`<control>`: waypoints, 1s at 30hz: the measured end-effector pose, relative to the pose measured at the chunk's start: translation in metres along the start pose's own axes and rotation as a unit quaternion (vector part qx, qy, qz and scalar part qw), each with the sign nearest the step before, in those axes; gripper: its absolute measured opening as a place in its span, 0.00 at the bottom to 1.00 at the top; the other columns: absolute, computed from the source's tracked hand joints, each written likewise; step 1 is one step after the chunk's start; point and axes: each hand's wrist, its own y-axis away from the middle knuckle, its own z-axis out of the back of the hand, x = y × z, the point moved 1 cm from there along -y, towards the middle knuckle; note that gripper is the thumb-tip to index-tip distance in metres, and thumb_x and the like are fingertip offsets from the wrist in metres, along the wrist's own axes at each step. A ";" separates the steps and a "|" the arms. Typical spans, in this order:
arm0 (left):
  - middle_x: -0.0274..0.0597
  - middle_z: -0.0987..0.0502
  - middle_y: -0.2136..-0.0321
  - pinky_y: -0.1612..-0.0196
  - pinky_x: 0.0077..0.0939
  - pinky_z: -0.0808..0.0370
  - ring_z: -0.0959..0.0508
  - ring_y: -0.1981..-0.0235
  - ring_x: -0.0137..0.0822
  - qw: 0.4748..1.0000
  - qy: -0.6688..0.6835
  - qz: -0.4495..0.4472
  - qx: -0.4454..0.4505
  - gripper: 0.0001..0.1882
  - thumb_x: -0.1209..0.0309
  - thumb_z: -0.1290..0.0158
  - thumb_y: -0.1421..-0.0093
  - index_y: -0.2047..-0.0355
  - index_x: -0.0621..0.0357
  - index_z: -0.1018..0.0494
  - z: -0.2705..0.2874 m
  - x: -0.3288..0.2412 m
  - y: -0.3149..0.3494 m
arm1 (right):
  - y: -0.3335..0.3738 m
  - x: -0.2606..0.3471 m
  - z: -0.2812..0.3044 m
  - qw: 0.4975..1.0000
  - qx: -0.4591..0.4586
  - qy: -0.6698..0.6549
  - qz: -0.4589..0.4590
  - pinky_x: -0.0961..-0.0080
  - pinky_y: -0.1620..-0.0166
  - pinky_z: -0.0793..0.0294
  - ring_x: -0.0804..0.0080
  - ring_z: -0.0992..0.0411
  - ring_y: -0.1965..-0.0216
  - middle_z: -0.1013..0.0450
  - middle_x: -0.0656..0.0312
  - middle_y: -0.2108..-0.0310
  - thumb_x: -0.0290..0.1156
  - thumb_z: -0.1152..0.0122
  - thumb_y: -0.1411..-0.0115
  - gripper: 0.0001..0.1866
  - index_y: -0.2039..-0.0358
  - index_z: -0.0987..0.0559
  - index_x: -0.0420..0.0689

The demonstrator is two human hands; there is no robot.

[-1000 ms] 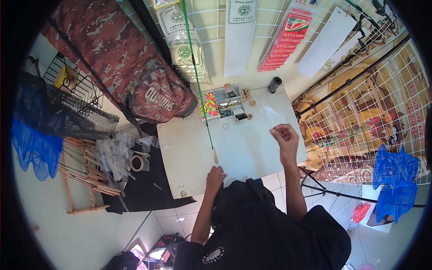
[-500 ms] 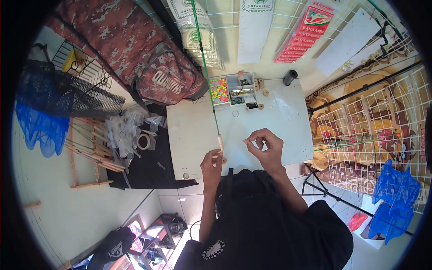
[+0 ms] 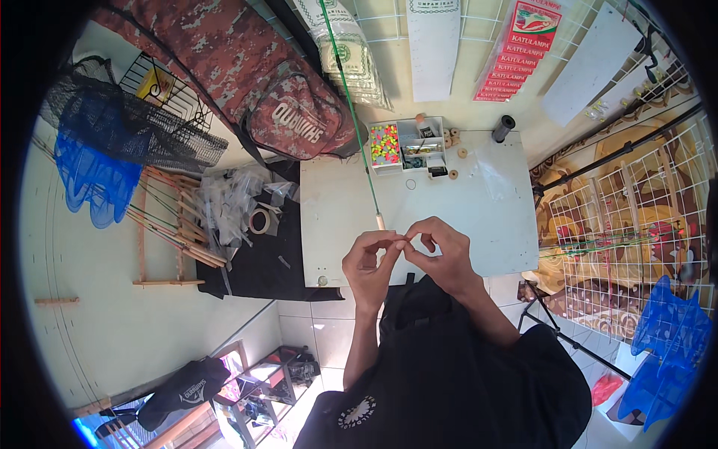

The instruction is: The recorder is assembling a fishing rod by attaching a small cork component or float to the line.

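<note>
Head view: left hand (image 3: 370, 274) and right hand (image 3: 453, 266) meet, fingers (image 3: 421, 260) pinched together, anything held unclear.

Your black shirt (image 3: 456, 374) with white round print (image 3: 357, 411), your green rod (image 3: 364, 158) with pale tan handle (image 3: 381, 221), a bag (image 3: 299, 112) in reddish pixel camouflage, your whitish table (image 3: 493, 232)

Inventory Count by Kind

One left hand (image 3: 366, 263) and one right hand (image 3: 446, 258) are recorded, two in all. Single items: one white table (image 3: 490, 224), one compartment box (image 3: 387, 169), one dark cylinder (image 3: 503, 129), one green fishing rod (image 3: 369, 176) at the hands, one camouflage bag (image 3: 299, 112), one tape roll (image 3: 268, 222). Multiples: two white hanging panels (image 3: 434, 56), at least two blue nets (image 3: 97, 179), at least three light-brown spools (image 3: 461, 153). The bright coloured pieces (image 3: 385, 142) are too small to count.
</note>
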 end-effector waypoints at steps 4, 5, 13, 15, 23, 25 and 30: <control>0.43 0.22 0.67 0.60 0.20 0.24 0.21 0.64 0.29 1.000 0.003 0.015 -0.025 0.13 0.87 0.42 0.44 0.60 0.65 0.28 -0.002 0.003 0.002 | -0.002 0.003 0.007 0.999 -0.013 -0.029 0.006 0.84 0.78 0.38 0.83 0.37 0.80 0.24 0.65 0.71 0.19 0.31 0.51 0.09 0.68 0.20 0.42; 0.43 0.21 0.67 0.61 0.19 0.25 0.21 0.65 0.28 0.999 0.019 0.022 -0.033 0.13 0.86 0.43 0.44 0.59 0.65 0.29 -0.003 0.003 0.003 | -0.001 0.002 0.010 0.999 -0.002 -0.038 -0.021 0.82 0.77 0.37 0.81 0.35 0.80 0.24 0.65 0.71 0.21 0.32 0.50 0.08 0.68 0.20 0.42; 0.42 0.22 0.69 0.65 0.16 0.27 0.23 0.67 0.26 0.999 0.014 0.026 -0.016 0.11 0.85 0.42 0.44 0.61 0.64 0.29 -0.012 0.004 -0.003 | -0.003 -0.005 0.024 0.998 -0.013 -0.062 -0.021 0.77 0.71 0.34 0.74 0.31 0.73 0.23 0.63 0.73 0.25 0.33 0.48 0.05 0.70 0.19 0.41; 0.41 0.22 0.69 0.70 0.14 0.28 0.23 0.68 0.25 1.000 0.019 0.020 -0.014 0.11 0.84 0.42 0.43 0.61 0.63 0.29 -0.016 0.007 -0.006 | -0.004 -0.005 0.025 0.997 -0.022 -0.066 -0.038 0.79 0.71 0.39 0.78 0.36 0.74 0.22 0.66 0.72 0.24 0.34 0.48 0.04 0.70 0.18 0.43; 0.43 0.24 0.66 0.64 0.16 0.28 0.24 0.65 0.26 0.999 0.036 0.005 -0.003 0.12 0.83 0.46 0.39 0.56 0.62 0.34 -0.030 0.004 -0.014 | -0.009 -0.004 0.034 0.996 -0.061 -0.047 -0.042 0.75 0.69 0.33 0.72 0.30 0.71 0.22 0.63 0.73 0.23 0.33 0.50 0.05 0.71 0.18 0.42; 0.44 0.24 0.66 0.65 0.15 0.28 0.25 0.65 0.26 1.000 0.030 0.004 0.000 0.12 0.83 0.46 0.39 0.56 0.63 0.34 -0.031 0.003 -0.014 | -0.009 -0.006 0.035 0.996 -0.073 -0.044 -0.038 0.75 0.69 0.32 0.72 0.29 0.71 0.22 0.63 0.73 0.23 0.33 0.50 0.05 0.71 0.18 0.42; 0.45 0.23 0.65 0.66 0.15 0.29 0.26 0.67 0.25 1.000 0.023 -0.003 -0.001 0.14 0.84 0.46 0.40 0.55 0.63 0.34 -0.037 0.000 -0.013 | -0.008 -0.007 0.032 0.995 -0.100 -0.019 -0.008 0.73 0.68 0.31 0.69 0.29 0.71 0.23 0.62 0.73 0.21 0.32 0.54 0.07 0.72 0.19 0.42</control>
